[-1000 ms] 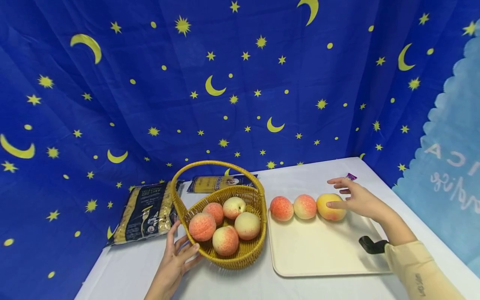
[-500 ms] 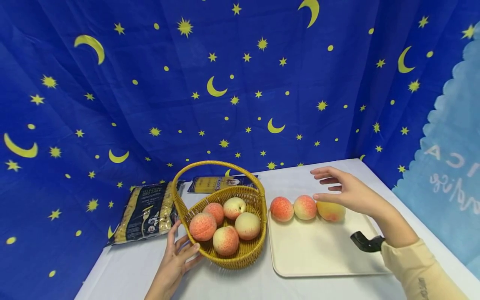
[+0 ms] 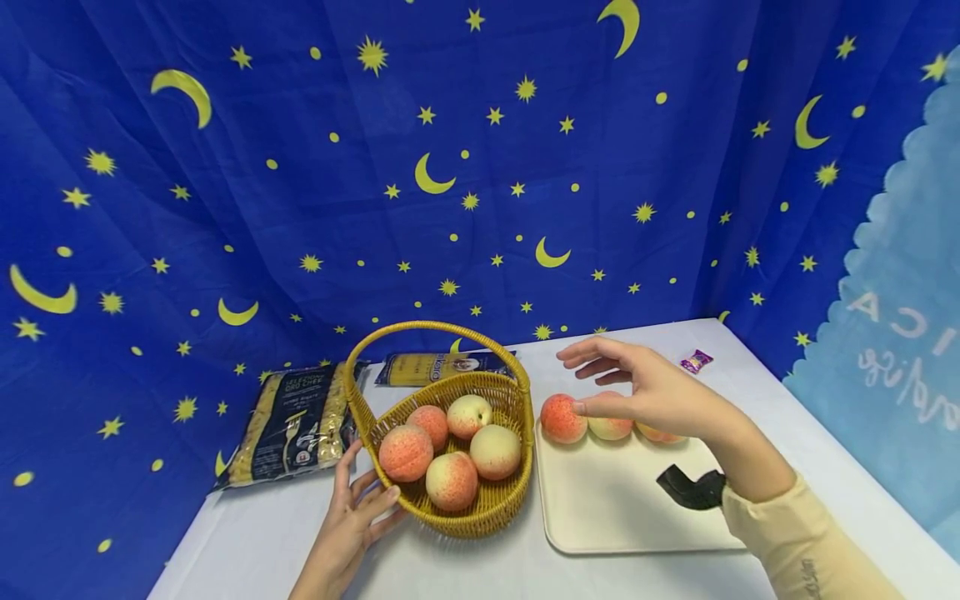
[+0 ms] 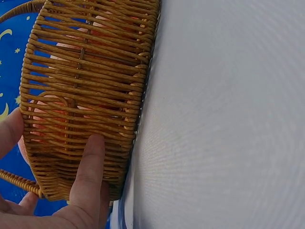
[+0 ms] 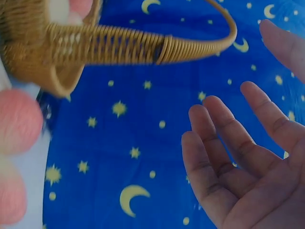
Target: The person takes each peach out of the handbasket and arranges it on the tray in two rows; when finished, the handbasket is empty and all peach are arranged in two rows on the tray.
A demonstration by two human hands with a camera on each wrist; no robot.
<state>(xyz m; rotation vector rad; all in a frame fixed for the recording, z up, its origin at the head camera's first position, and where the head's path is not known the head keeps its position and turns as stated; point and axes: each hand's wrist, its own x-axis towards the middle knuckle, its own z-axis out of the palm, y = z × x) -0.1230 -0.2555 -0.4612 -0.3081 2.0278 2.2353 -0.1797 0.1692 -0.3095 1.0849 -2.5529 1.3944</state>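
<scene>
In the head view, a yellow wicker basket (image 3: 480,525) with a tall handle holds several peaches (image 3: 452,482). My left hand (image 3: 351,517) rests against its left side. In the left wrist view its thumb (image 4: 9,133) is at the rim and a straight finger (image 4: 88,176) lies along the woven outer wall. My right hand (image 3: 652,387) hovers over the far edge of a cream tray (image 3: 607,508), fingers extended and holding nothing. Below it sit a red peach (image 3: 562,418), a paler peach (image 3: 611,428) and a yellowish peach (image 3: 660,434), the last two partly hidden by the hand.
Left of the basket lies a dark pasta bag (image 3: 300,425), and behind it a blue-and-yellow pasta packet (image 3: 427,369). A small purple wrapped sweet (image 3: 697,361) lies at the table's back right. A blue star-patterned cloth (image 3: 495,217) hangs behind the white table.
My right hand has moved left from over the yellowish peach toward the red peach, its fingers still extended. The purple sweet is uncovered again. The left hand, basket and peaches have stayed put.
</scene>
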